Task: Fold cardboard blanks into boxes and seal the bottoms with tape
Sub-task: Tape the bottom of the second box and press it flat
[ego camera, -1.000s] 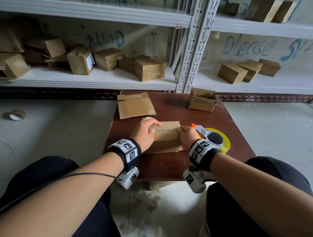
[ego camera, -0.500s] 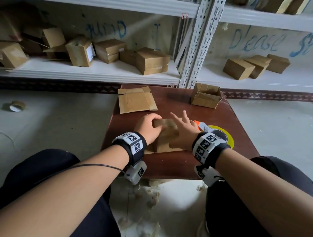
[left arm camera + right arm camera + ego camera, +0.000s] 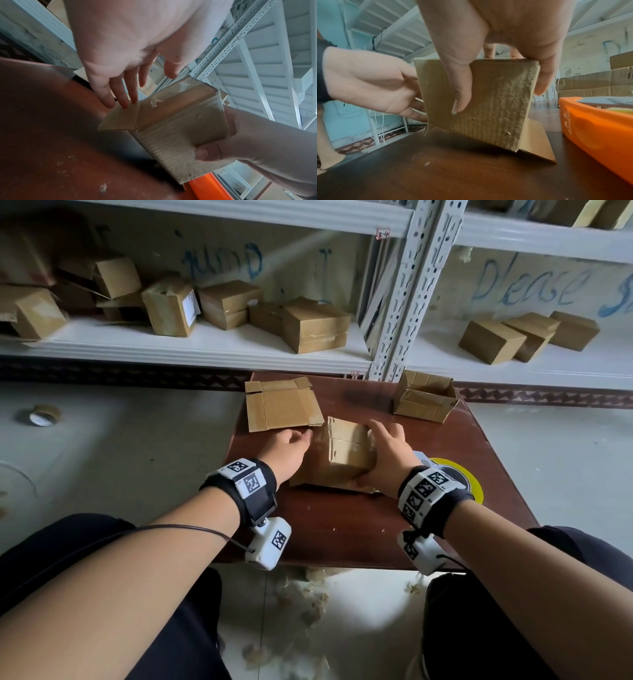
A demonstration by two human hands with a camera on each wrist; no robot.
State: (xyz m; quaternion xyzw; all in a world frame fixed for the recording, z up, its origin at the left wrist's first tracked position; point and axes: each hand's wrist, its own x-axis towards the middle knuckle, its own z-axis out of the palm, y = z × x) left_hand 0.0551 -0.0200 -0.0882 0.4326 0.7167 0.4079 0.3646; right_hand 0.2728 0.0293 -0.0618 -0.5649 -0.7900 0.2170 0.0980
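A small cardboard box [image 3: 346, 451] stands half-formed in the middle of the brown table [image 3: 342, 529], its flaps spread on the tabletop. My right hand [image 3: 387, 446] grips it from above, thumb on the near wall [image 3: 488, 101] and fingers over the top edge. My left hand [image 3: 291, 445] is at the box's left side, its straight fingers [image 3: 123, 97] touching a side flap [image 3: 120, 117]. An orange tape dispenser [image 3: 590, 128] with a yellow roll [image 3: 474, 486] lies just right of the box, partly hidden by my right wrist.
A flat cardboard blank [image 3: 281, 409] lies at the table's far left. An open box [image 3: 424, 400] stands at the far right corner. White shelves [image 3: 205, 344] behind hold several boxes. A tape roll [image 3: 42, 416] lies on the floor at left.
The blank, pressed flat under both hands a second ago, now stands raised as a box. My right hand has moved over its top and grips it. My left hand has shifted to its left side.
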